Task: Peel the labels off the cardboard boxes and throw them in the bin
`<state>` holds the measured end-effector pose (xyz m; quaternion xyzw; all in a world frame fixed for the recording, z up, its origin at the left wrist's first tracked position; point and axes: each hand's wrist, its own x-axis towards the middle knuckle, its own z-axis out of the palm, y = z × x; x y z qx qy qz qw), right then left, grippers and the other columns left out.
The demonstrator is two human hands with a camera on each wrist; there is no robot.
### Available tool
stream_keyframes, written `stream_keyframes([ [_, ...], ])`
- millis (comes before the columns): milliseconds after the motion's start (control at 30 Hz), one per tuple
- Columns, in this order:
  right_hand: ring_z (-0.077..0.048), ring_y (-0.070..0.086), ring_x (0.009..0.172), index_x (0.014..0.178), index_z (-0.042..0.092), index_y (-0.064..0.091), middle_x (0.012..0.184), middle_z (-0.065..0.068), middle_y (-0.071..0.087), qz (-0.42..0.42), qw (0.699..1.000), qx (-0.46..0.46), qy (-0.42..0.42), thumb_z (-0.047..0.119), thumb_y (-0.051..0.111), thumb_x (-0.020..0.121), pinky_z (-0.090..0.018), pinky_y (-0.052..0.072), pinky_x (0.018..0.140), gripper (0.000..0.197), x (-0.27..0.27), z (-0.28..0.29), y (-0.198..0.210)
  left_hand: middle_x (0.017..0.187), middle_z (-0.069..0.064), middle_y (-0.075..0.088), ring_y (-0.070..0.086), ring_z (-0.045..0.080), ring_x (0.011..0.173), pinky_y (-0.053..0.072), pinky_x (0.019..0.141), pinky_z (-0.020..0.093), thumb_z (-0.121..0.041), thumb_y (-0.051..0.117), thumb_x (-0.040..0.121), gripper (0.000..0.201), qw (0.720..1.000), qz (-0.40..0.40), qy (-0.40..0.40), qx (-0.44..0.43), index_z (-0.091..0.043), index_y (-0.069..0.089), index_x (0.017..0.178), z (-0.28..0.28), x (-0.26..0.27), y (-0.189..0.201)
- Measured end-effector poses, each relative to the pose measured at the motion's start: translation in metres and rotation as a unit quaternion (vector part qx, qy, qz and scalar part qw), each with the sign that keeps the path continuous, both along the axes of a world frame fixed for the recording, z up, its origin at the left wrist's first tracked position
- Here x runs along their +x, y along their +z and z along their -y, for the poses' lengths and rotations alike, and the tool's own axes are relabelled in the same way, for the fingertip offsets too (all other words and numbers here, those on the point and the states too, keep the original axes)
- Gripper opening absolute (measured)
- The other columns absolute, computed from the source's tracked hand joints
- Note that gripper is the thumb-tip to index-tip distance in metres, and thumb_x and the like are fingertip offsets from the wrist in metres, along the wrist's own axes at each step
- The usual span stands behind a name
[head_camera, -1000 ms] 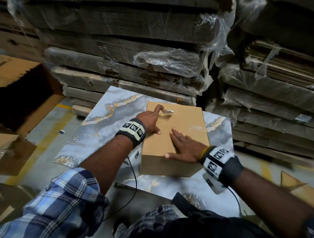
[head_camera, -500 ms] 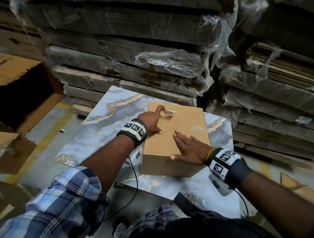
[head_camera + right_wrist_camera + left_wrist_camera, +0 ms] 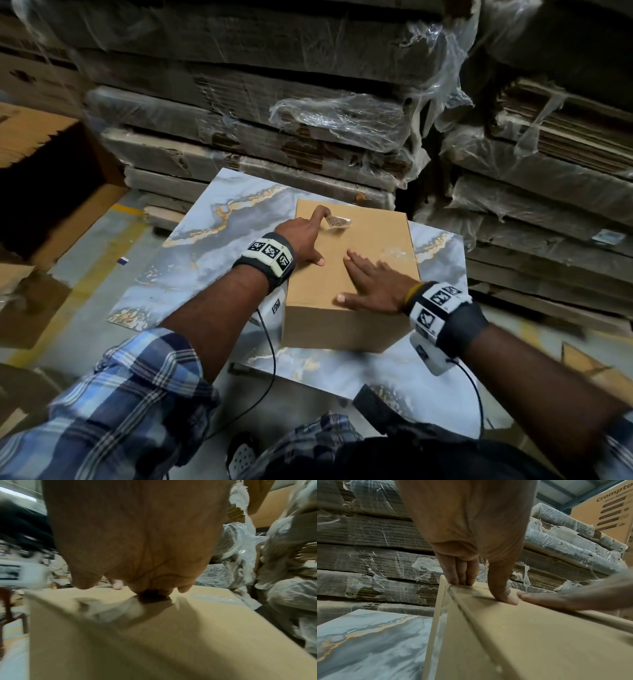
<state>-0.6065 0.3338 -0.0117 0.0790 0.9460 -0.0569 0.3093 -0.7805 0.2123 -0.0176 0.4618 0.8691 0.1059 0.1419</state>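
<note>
Lifted a little further off the box top since a moment ago: the label [image 3: 337,222], its curled edge picked at by the left hand [image 3: 303,236]. Flat and spread on the smooth cardboard box [image 3: 359,270]: the right hand [image 3: 373,289]. Underneath, a marbled grey-gold tile [image 3: 205,260]; behind, shrink-wrapped stacks of flattened cartons [image 3: 274,144].

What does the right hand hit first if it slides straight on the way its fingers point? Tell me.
The right hand, flat on the cardboard box, points toward the left hand. It would most likely meet that hand's thumb first; the label lies farther on.
</note>
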Motion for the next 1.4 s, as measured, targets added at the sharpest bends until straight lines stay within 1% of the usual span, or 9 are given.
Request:
stream_keyframes([
  [133,-0.027,-0.011,0.153,0.157,0.012,-0.015,0.162,-0.011,-0.025,-0.021,0.998,0.017,-0.061,0.081,0.027,0.088,-0.048,0.001,0.125,0.106,-0.032,0.001,-0.001,0.105,0.015,0.067,0.064,0.035,0.093,0.043,0.070,0.033,-0.036,0.085,0.073,0.092,1.000,0.002,-0.001,-0.002,-0.023,0.022,0.139,-0.002,0.000,0.002],
  [400,-0.020,-0.007,0.154,0.157,0.018,-0.017,0.163,-0.002,-0.026,0.007,0.999,-0.002,0.045,0.076,0.025,0.091,-0.043,-0.003,0.124,0.098,0.008,0.007,0.006,0.104,0.013,0.066,0.060,0.031,0.084,0.044,0.068,0.033,-0.037,0.084,0.075,0.089,1.000,0.002,0.004,0.002,-0.024,0.022,0.138,0.001,0.001,-0.001],
  [600,-0.028,-0.009,0.153,0.157,0.012,-0.015,0.163,-0.011,-0.024,-0.010,1.000,0.003,-0.023,0.080,0.030,0.088,-0.048,0.002,0.124,0.107,-0.034,0.006,0.002,0.106,0.014,0.066,0.063,0.033,0.091,0.045,0.070,0.033,-0.036,0.085,0.074,0.090,1.000,0.006,0.001,-0.008,-0.023,0.023,0.138,-0.001,0.001,0.002],
  [800,-0.020,-0.013,0.153,0.157,0.021,-0.019,0.161,0.001,-0.029,-0.006,0.997,-0.025,0.072,0.077,0.028,0.090,-0.045,-0.006,0.123,0.099,0.018,0.004,0.001,0.108,0.013,0.067,0.064,0.033,0.089,0.045,0.069,0.033,-0.038,0.084,0.075,0.089,1.000,-0.010,0.001,-0.005,-0.023,0.023,0.138,0.000,0.002,-0.001],
  [900,-0.021,-0.011,0.153,0.157,0.021,-0.017,0.162,0.000,-0.026,0.003,1.000,-0.005,0.030,0.074,0.026,0.093,-0.047,-0.005,0.123,0.093,-0.008,-0.009,0.006,0.109,0.014,0.067,0.064,0.034,0.092,0.046,0.070,0.034,-0.036,0.084,0.076,0.089,1.000,-0.010,-0.004,-0.010,-0.021,0.023,0.139,-0.001,0.002,0.001],
  [1033,-0.028,-0.011,0.153,0.157,0.015,-0.015,0.163,-0.009,-0.024,-0.013,1.000,0.015,-0.016,0.082,0.026,0.087,-0.050,0.001,0.124,0.106,-0.036,0.002,0.001,0.108,0.015,0.067,0.063,0.034,0.090,0.044,0.070,0.033,-0.036,0.084,0.074,0.091,1.000,-0.001,-0.003,-0.013,-0.023,0.022,0.139,-0.002,0.001,0.004],
  [1133,-0.026,-0.014,0.152,0.157,0.014,-0.017,0.161,-0.008,-0.028,-0.014,0.999,-0.023,0.037,0.083,0.029,0.083,-0.048,-0.001,0.124,0.111,-0.008,0.017,-0.004,0.105,0.012,0.066,0.057,0.029,0.082,0.043,0.068,0.032,-0.037,0.084,0.075,0.089,1.000,-0.003,-0.004,-0.011,-0.023,0.023,0.138,0.000,0.003,0.001],
  [1233,-0.021,-0.015,0.152,0.156,0.019,-0.020,0.160,-0.002,-0.031,0.001,0.996,-0.028,0.084,0.080,0.026,0.086,-0.045,-0.006,0.123,0.104,0.017,0.010,0.000,0.104,0.011,0.067,0.061,0.031,0.086,0.043,0.068,0.033,-0.038,0.083,0.076,0.087,1.000,-0.008,0.000,-0.006,-0.023,0.023,0.137,0.000,0.002,-0.001],
  [1400,-0.024,-0.010,0.153,0.157,0.018,-0.017,0.163,-0.004,-0.025,0.008,1.000,-0.004,0.011,0.077,0.027,0.090,-0.049,-0.002,0.124,0.100,-0.021,-0.002,0.007,0.105,0.014,0.066,0.061,0.032,0.087,0.043,0.068,0.033,-0.037,0.083,0.076,0.089,1.000,-0.002,-0.005,-0.014,-0.022,0.022,0.139,-0.001,0.001,0.002],
])
